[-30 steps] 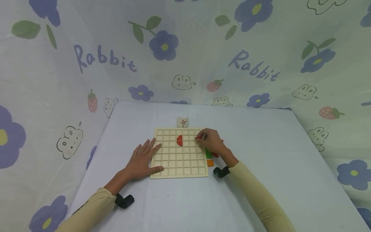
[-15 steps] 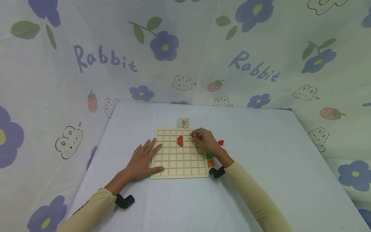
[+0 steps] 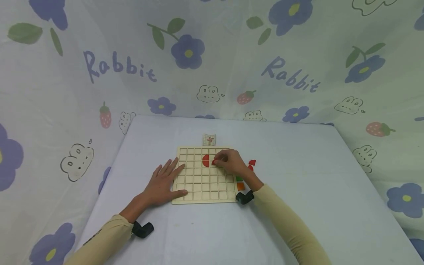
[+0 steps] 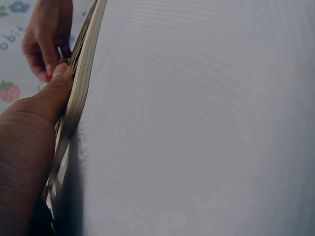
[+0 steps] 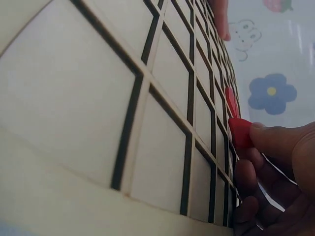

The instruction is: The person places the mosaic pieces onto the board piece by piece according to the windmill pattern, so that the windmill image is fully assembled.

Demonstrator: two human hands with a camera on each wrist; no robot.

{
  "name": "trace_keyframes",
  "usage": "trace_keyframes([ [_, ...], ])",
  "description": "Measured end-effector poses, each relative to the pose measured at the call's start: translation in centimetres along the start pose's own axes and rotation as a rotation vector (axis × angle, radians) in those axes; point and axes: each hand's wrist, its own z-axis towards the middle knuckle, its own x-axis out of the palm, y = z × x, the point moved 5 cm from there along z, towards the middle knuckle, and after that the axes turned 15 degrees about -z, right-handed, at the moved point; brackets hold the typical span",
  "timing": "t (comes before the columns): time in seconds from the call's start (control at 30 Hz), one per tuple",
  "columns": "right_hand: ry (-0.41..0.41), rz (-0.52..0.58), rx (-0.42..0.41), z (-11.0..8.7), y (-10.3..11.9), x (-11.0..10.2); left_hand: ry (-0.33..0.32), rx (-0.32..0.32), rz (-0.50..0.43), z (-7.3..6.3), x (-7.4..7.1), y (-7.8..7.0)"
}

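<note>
A pale wooden grid board (image 3: 201, 179) lies on the table. Two red quarter-circle pieces (image 3: 205, 161) sit side by side in its upper cells, forming a half disc. Over the cells just right of them, my right hand (image 3: 230, 161) pinches another red quarter-circle piece (image 5: 240, 132) between thumb and fingers, close above the grid. My left hand (image 3: 162, 184) rests spread on the board's left edge, fingers straight; in the left wrist view its thumb (image 4: 58, 83) lies along the board's edge.
Right of the board lie loose red pieces (image 3: 252, 162), a green piece (image 3: 239, 178) and an orange square (image 3: 240, 186), partly behind the right wrist. A small card (image 3: 209, 140) with a red pinwheel pattern lies beyond the board's far edge. Patterned cloth surrounds the white table.
My right hand has moved left across the board with the red piece, from its right edge to beside the half disc. Loose red pieces behind it are uncovered. The left hand stays put.
</note>
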Motion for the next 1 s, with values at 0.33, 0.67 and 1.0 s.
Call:
trace_keyframes([
  [0.33, -0.020, -0.075, -0.027, 0.1, 0.2, 0.6, 0.014, -0.018, -0.010, 0.1, 0.1, 0.0],
  [0.67, -0.009, -0.111, -0.053, -0.2, 0.6, 0.8, 0.021, -0.025, 0.004, 0.1, 0.2, 0.1],
  [1.0, -0.042, -0.110, -0.047, -1.0, 0.0, -0.5, 0.005, -0.009, 0.004, 0.0, 0.0, -0.3],
])
